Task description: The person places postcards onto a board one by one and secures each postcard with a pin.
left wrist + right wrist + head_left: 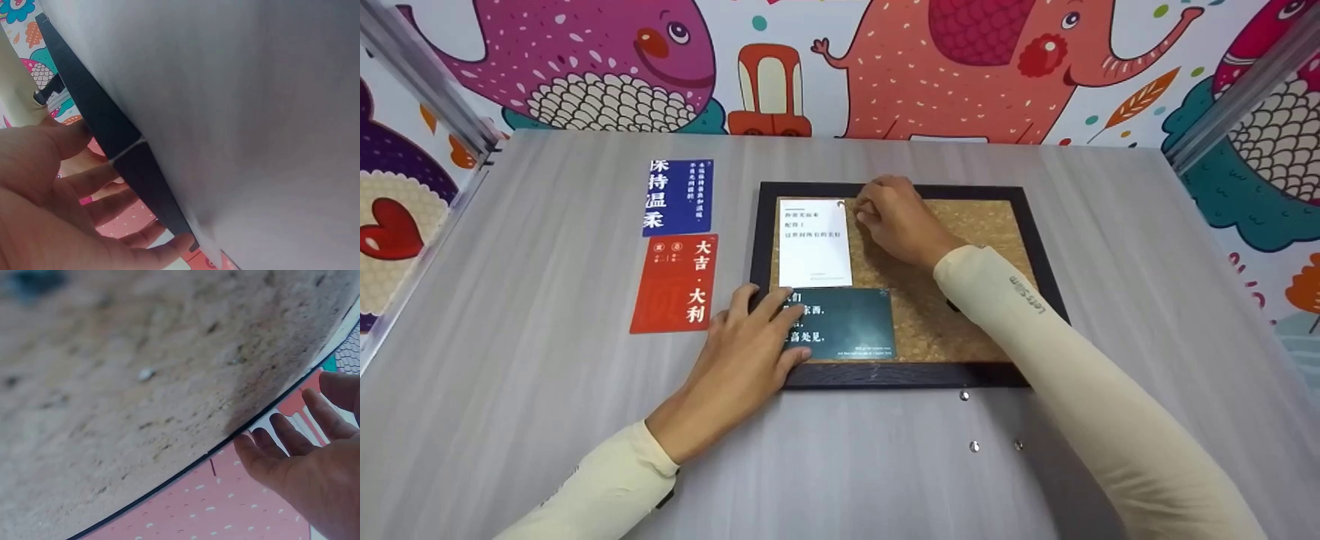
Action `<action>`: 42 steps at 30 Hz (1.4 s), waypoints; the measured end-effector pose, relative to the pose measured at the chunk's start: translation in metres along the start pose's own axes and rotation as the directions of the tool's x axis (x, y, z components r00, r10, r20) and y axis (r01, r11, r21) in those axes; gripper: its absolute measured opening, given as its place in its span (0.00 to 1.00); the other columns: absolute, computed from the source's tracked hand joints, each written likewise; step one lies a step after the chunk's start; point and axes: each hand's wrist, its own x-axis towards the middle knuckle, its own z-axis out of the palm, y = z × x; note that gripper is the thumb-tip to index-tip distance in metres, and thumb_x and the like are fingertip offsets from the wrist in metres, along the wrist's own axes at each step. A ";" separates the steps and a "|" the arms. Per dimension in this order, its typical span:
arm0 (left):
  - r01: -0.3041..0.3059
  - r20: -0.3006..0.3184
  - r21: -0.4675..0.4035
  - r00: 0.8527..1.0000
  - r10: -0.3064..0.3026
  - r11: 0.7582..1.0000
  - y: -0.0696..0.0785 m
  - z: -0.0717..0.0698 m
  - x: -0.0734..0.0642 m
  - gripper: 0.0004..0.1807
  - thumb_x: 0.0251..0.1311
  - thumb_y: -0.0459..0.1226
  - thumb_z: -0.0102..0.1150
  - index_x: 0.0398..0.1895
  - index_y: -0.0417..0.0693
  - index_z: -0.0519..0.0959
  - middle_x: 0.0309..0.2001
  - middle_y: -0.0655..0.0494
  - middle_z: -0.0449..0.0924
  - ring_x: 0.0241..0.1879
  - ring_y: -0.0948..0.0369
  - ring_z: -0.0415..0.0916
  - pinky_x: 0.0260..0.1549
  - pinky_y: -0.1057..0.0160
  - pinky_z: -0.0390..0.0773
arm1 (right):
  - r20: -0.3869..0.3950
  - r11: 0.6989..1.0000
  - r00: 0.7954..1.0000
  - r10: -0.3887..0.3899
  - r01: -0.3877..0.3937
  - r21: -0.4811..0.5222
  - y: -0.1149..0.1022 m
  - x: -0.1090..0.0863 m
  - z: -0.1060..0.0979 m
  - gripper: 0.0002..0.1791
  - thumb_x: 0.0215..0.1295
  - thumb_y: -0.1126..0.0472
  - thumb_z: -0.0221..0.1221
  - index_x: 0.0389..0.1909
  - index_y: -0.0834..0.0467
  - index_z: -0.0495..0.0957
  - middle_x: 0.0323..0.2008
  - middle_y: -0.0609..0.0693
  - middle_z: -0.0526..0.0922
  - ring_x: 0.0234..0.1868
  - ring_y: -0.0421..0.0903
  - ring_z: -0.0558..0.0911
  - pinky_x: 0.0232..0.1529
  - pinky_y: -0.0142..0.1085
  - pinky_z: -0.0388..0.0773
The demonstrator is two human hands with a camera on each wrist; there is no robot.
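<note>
A cork board (930, 330) in a black frame (885, 375) lies on the table. On it are a white card (814, 247) with a small tack (841, 203) at its upper right corner, and a dark green card (855, 326) just below. My left hand (754, 337), fingers spread, rests over the frame's left side and the green card's left end. The left wrist view shows those fingers (95, 211) along the black frame. Beside the white card's upper right corner is my right hand (900, 217); in the right wrist view its fingers (289, 436) are loosely bent, with nothing visible between them.
To the left of the board lie a blue card (682, 196) and a red card (675, 285). Three shiny tacks, one of them a tack (964, 395) near the frame, sit on the table in front. A wall with animal drawings (982, 75) stands behind.
</note>
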 end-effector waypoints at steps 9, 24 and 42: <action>-0.003 0.003 -0.005 1.000 0.003 1.000 -0.001 0.000 0.000 0.31 0.68 0.43 0.77 0.70 0.41 0.83 0.74 0.37 0.76 0.76 0.32 0.63 0.62 0.23 0.76 | -0.003 0.995 0.995 -0.096 0.096 -0.017 -0.009 -0.039 -0.009 0.09 0.80 0.66 0.65 0.54 0.64 0.88 0.55 0.58 0.87 0.61 0.54 0.80 0.64 0.45 0.83; -0.003 0.007 -0.010 1.000 0.003 1.000 -0.002 0.000 0.000 0.31 0.68 0.43 0.77 0.70 0.40 0.83 0.74 0.38 0.76 0.75 0.33 0.63 0.62 0.24 0.76 | -0.092 0.935 0.931 -0.354 0.353 -0.030 -0.004 -0.133 -0.021 0.06 0.75 0.67 0.70 0.49 0.62 0.90 0.51 0.55 0.87 0.55 0.51 0.83 0.57 0.41 0.86; -0.009 0.006 -0.004 1.000 0.009 1.000 -0.002 0.000 0.000 0.31 0.69 0.44 0.77 0.70 0.40 0.83 0.75 0.38 0.75 0.76 0.32 0.63 0.63 0.24 0.76 | -0.167 0.903 0.888 -0.429 0.422 -0.077 -0.001 -0.245 -0.021 0.15 0.58 0.75 0.78 0.41 0.56 0.90 0.47 0.44 0.87 0.51 0.44 0.84 0.53 0.32 0.82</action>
